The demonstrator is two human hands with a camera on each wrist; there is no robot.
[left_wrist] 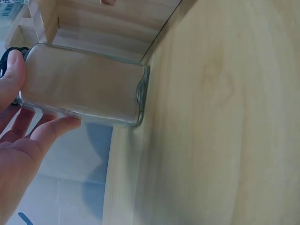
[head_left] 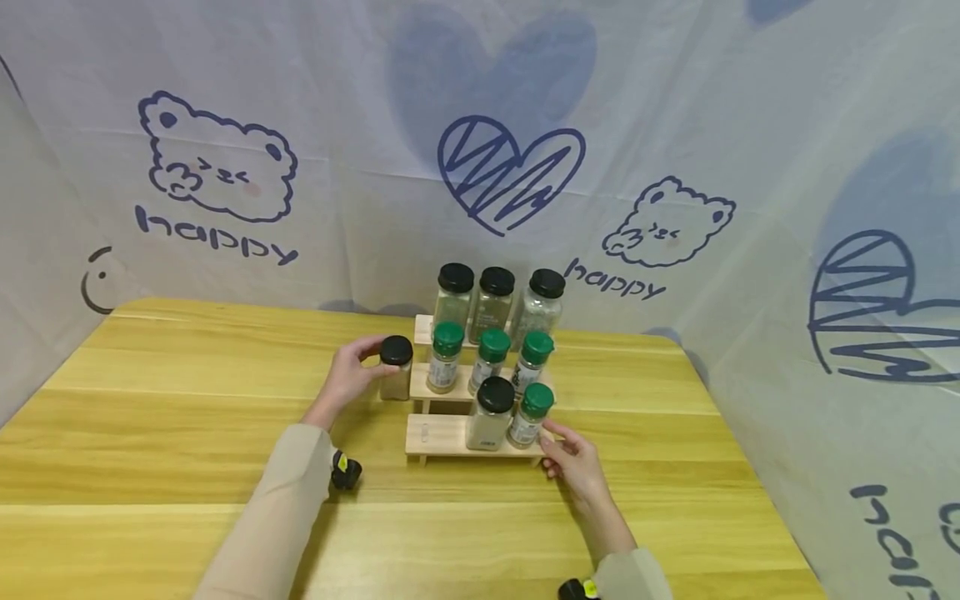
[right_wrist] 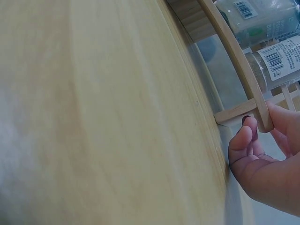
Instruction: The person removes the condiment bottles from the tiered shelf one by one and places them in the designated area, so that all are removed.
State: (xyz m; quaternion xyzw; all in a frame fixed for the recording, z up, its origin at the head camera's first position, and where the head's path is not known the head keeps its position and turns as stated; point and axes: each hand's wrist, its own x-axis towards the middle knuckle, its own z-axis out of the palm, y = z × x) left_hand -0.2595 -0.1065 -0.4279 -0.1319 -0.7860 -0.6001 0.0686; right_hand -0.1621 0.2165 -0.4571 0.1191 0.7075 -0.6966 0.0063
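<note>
My left hand (head_left: 352,372) grips a glass spice jar (head_left: 396,383) with a black lid, just left of the wooden tiered rack (head_left: 438,433). In the left wrist view, beige contents fill this jar (left_wrist: 84,84), with the thumb by the lid. Whether its base touches the table I cannot tell. At the rack's lowest step, my right hand (head_left: 576,462) pinches the right end, thumb above and fingers below in the right wrist view. Beside that hand stands a green-lidded jar (head_left: 527,423), and next to it a larger black-lidded jar (head_left: 486,425).
Three green-lidded jars, one of them a jar (head_left: 442,372) at the left, occupy the middle step. Behind them, three black-lidded jars, including a jar (head_left: 491,317), stand on the top step. The wooden table (head_left: 187,400) meets a printed cloth (head_left: 337,167) at the back.
</note>
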